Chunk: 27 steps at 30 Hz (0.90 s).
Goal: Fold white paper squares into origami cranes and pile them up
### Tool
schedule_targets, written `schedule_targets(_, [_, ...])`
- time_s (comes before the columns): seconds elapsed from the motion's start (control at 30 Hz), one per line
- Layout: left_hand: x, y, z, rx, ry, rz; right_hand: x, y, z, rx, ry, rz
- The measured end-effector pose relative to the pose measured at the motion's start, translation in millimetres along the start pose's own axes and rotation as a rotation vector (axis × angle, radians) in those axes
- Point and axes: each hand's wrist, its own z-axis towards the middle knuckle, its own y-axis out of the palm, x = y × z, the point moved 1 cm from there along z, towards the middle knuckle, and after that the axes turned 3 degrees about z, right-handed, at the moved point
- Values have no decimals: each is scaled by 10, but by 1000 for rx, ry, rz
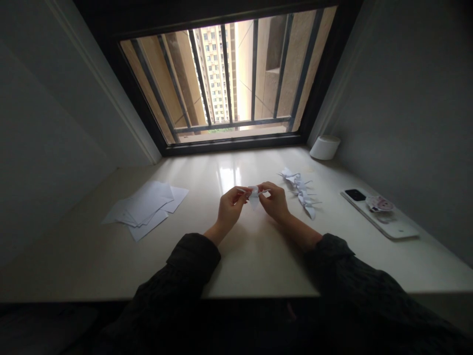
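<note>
Between my two hands is a small white origami crane (253,198), held just above the sill. My left hand (232,206) pinches the thin point on its left side. On the opposite side, the fingers of my right hand (274,201) are closed on the other thin point. One broad flap of the paper hangs down toward me. Several finished-looking white paper cranes (300,187) sit in a row just right of my right hand. Off to the left lies a loose, fanned pile of white paper sheets (148,203).
A white phone (384,217) with a round grip on its back lies at the right. Near the window's right corner stands a white roll (325,147). The pale sill (254,266) ends at a front edge near my forearms. A dark-framed, barred window (221,84) rises behind.
</note>
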Motion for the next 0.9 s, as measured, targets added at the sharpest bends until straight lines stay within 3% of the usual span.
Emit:
schedule_targets(0.47, [-68,-40,20,41,43,55,68,69,10,-44,26,-61])
schedule_targets(0.67, [-70,-73,47,92,37,29,99,89,20,-109,109,-10])
schedule_targets(0.77, [-63,-133,82,204,38,53,91,101,30,-175,226,116])
schedule_targets(0.9, [-74,-210,119,289,27,63,-1,128,37,-330,438,482])
